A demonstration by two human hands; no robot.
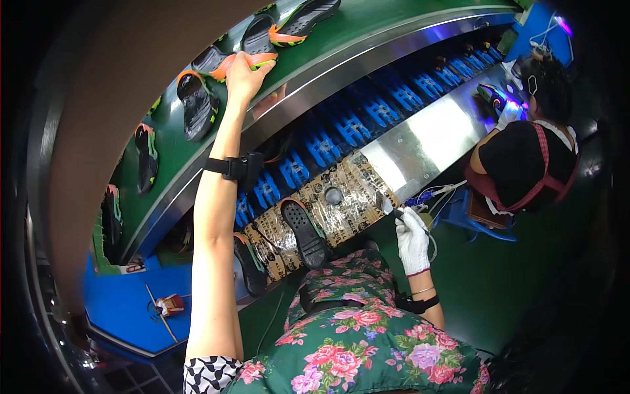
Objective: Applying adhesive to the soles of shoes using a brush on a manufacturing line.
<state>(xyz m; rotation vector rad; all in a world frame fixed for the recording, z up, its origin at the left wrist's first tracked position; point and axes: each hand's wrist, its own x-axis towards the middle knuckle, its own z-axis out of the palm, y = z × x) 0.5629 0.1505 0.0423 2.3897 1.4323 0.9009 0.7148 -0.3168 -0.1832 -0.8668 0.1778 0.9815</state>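
My bare left hand (pixel 244 77) is stretched out over the green conveyor belt, its fingers closed on the orange strap of a black sandal (pixel 258 36). In my white-gloved right hand (pixel 412 240) is a brush (pixel 383 203) with a dark handle and a flat, pale end, held beside the taped bench. On that bench lie a black sandal (pixel 303 231), sole lengthwise towards me, and a second black sandal (pixel 249 266) at its left end. A small round dark dish (pixel 333 196) sits on the brown tape between the sandals and the brush.
More sandals (pixel 196 105) lie along the belt, behind a metal rail (pixel 367 62). Blue racks (pixel 323 150) line the gap between rail and bench. At the right a co-worker (pixel 528 157) sits at the bench under violet light. A blue table (pixel 125 315) stands lower left.
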